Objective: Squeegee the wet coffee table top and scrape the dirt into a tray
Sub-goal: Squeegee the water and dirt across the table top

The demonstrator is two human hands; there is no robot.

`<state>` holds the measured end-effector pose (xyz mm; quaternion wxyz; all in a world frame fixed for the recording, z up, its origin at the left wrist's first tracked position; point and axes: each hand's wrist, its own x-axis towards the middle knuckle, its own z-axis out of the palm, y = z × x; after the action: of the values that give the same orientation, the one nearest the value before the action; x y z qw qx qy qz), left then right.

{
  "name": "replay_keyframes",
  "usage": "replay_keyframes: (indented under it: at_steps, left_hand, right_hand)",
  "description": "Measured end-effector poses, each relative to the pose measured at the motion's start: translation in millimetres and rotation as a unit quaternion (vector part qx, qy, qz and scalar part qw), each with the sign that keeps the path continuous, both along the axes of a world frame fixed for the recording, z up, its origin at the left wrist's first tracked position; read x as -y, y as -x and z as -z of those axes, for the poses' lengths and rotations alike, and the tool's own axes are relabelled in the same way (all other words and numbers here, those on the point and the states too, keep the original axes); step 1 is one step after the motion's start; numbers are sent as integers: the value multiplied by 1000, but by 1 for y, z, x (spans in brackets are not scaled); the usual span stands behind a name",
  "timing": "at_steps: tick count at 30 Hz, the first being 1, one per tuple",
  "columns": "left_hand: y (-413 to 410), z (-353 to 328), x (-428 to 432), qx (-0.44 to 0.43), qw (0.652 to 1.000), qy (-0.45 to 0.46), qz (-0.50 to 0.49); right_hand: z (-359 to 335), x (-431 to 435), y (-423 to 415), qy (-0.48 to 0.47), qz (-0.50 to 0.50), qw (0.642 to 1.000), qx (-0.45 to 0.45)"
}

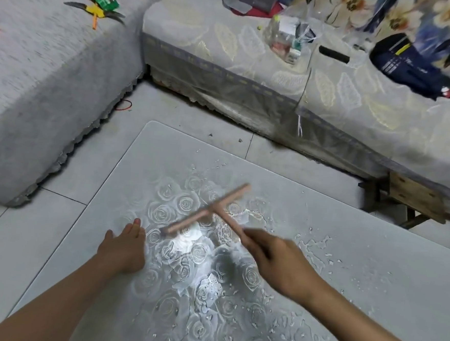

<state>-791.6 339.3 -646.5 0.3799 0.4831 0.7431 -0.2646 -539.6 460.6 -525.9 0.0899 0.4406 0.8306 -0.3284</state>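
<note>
Seen from the head camera, the right hand [279, 259] grips the handle of a pink squeegee [210, 209], fingers curled, blurred. Its blade lies on the wet coffee table [371, 273]. The left hand [125, 246] presses flat beside it, fingers together.

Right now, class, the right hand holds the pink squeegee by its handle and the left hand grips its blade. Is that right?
No. In the head view the left hand rests on the wet table top, clear of the blade; the right hand holds the pink squeegee by its handle.
</note>
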Motion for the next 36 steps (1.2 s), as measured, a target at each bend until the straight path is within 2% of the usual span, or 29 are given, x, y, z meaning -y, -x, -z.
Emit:
replay_keyframes:
  at_steps: [5, 8, 14, 17, 20, 23, 27, 31, 36]
  left_hand:
    - [-1, 0, 0, -4, 1000, -5, 4]
    - [-1, 4, 1, -5, 1000, -7, 2]
    - [3, 2, 2, 9, 1000, -12, -4]
    - [5, 0, -1, 15, 1000, -11, -2]
    - [8, -6, -6, -2, 1000, -23, 6]
    - [17, -10, -9, -40, 992, -120, -12]
    - [38, -10, -7, -80, 961, -246, -98]
    - [63, -1, -3, -124, 950, -260, -122]
    - [77, 6, -7, -108, 956, -220, -159]
  right_hand:
    - [28, -57, 109, 18, -8, 999, -25]
    - [47, -71, 147, 43, 12, 998, -33]
    - [51, -65, 94, 39, 32, 999, -6]
    - [25, -65, 60, 60, 35, 996, 50]
    - [-8, -75, 61, 65, -7, 991, 114]
    - [-17, -83, 104, 14, -53, 996, 67]
    - [11, -78, 193, -16, -149, 988, 23]
    - [45, -75, 234, -16, -163, 986, 19]
    - [50, -97, 193, 17, -103, 994, 14]
